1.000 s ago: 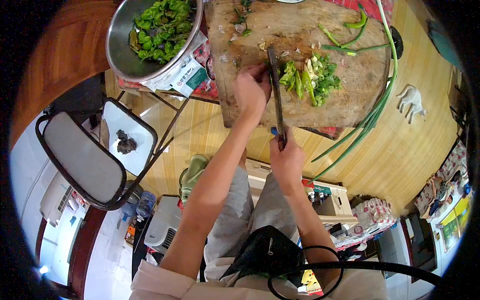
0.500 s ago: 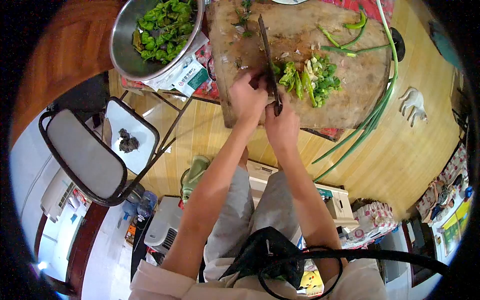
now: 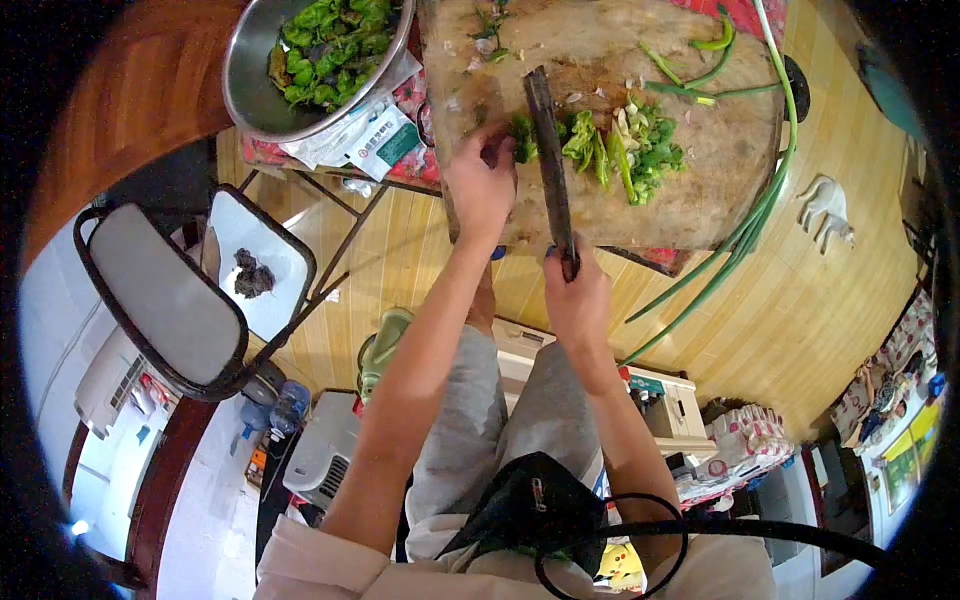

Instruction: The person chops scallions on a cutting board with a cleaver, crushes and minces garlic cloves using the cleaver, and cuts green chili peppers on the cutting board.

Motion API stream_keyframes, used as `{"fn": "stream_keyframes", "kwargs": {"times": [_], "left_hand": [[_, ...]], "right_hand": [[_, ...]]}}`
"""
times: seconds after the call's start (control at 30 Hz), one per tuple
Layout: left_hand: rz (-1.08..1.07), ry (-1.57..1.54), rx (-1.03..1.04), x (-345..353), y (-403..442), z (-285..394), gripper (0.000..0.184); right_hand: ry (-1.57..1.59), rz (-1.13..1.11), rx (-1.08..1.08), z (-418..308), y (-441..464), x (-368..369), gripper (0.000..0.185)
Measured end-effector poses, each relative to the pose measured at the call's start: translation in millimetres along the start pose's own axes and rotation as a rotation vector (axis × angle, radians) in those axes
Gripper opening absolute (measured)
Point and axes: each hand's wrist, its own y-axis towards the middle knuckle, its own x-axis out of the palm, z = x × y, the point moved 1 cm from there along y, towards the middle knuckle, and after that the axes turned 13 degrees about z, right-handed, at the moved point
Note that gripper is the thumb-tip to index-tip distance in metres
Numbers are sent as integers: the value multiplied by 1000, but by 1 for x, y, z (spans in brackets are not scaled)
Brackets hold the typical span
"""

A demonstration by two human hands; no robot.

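Observation:
My right hand (image 3: 578, 300) is closed round the handle of a dark cleaver (image 3: 550, 165), its blade pointing away from me over the wooden cutting board (image 3: 700, 215). Left of the blade, my left hand (image 3: 482, 180) is curled on the board, its fingertips beside a green pepper piece (image 3: 523, 138); whether it grips the piece is hard to see. Cut green peppers (image 3: 600, 155) and chopped scallion (image 3: 655, 145) lie in a row to the right of the blade. Long scallions (image 3: 765, 205) hang over the board's right edge.
A metal bowl of green leaves (image 3: 235, 75) stands left of the board, with a white and green packet (image 3: 385, 145) below it. A folding chair (image 3: 165, 300) is at the left. A white cat (image 3: 826, 210) lies on the floor at the right.
The cleaver first came nearer my left hand, then swung back right with its handle lower. My left hand has shifted slightly left, and a green piece now shows between it and the blade.

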Motion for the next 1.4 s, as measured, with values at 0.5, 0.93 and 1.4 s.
{"fn": "stream_keyframes", "kwargs": {"times": [0.5,0.93,1.4], "left_hand": [[-35,-136,-70,11,1,-3,20],[-55,12,24,13,-2,-6,26],[1,9,39,2,5,-4,21]], "right_hand": [[-7,-26,48,3,-11,8,28],[-159,-20,-6,-10,-1,25,31],[-58,5,-9,10,9,5,41]]}}
